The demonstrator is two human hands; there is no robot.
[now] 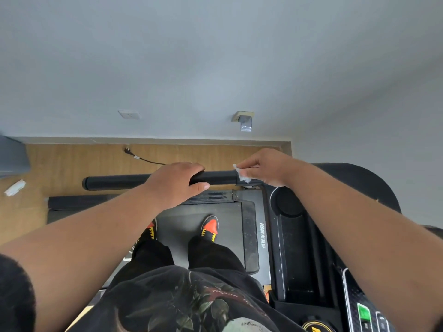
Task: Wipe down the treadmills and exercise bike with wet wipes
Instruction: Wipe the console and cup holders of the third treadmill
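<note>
I stand on a black treadmill's belt (191, 226), looking down. Its black padded handrail (115, 182) runs across the middle of the view. My left hand (175, 185) grips the handrail from above, fingers over the far side and thumb on the near side. My right hand (266, 167) holds a white wet wipe (242, 174) around the handrail where it meets the console (299, 231). The wipe is crumpled and partly hidden by my fingers.
A used white wipe (14, 188) lies on the wooden floor at the left. A black power cord with plug (136, 156) lies on the floor by the wall. The console has a cup holder (287, 202) and buttons at the lower right. A grey object (12, 156) stands at far left.
</note>
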